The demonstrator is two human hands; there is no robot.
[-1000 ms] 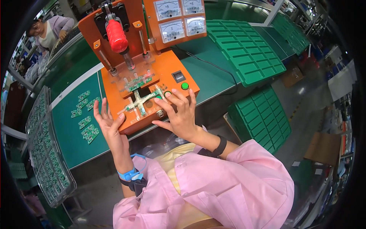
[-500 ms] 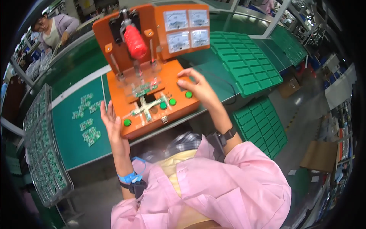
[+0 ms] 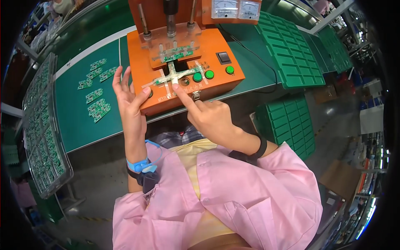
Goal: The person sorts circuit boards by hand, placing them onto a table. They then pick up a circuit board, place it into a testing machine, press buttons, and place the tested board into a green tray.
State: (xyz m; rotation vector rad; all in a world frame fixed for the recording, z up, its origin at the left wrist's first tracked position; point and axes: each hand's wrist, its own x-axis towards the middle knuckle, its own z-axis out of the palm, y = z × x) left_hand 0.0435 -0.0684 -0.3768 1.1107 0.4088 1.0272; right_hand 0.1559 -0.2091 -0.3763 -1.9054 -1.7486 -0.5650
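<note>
An orange test fixture (image 3: 166, 98) stands before me, and a green circuit board (image 3: 179, 54) sits in it under a clear plate (image 3: 166, 39). My left hand (image 3: 130, 98) is open along the fixture's left side. Its thumb tip lies over the left green button (image 3: 150, 94), partly hiding it. My right hand (image 3: 212, 121) points with the index finger, whose tip touches the near arm of a whitish taped cross (image 3: 173, 76) on the fixture's top. The other fingers curl under, and nothing shows in them. Right of the cross are more green buttons (image 3: 209, 74) and a black rocker switch (image 3: 223, 57).
Loose circuit boards (image 3: 99, 109) lie on the green mat (image 3: 75, 135) at left. Beyond them stands a clear tray (image 3: 66, 175) of boards. Green compartment trays (image 3: 291, 54) are at right, with a black cable (image 3: 254, 55) nearby. Analog meters (image 3: 225, 9) top the fixture.
My right hand has left the rocker switch area and come to the cross, index finger extended. My left thumb has moved onto the left button. The view has shifted; the red handle is out of sight.
</note>
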